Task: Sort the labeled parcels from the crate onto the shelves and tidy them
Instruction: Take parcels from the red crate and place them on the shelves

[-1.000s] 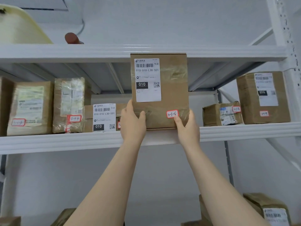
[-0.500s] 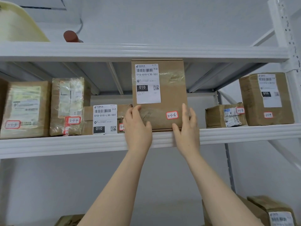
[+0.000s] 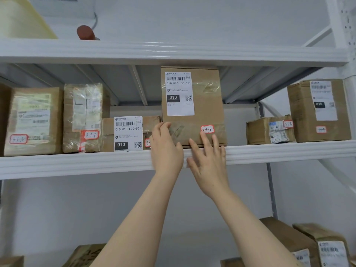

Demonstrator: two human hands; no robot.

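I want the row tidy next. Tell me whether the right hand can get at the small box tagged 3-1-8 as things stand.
Probably yes. The right hand lies open at the 3-1-6 parcel, and bare shelf separates that parcel from the small box; nothing stands between.

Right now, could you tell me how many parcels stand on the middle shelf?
6, left to right: 3-1-3, 3-1-4, a low box, tall 3-1-6, a small box, the far-right box. Others may be hidden off-frame.

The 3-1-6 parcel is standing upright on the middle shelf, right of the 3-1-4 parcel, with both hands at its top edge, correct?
Not quite. In the head view the left hand and right hand are at the bottom edge of the 3-1-6 parcel, not the top. The rest holds.
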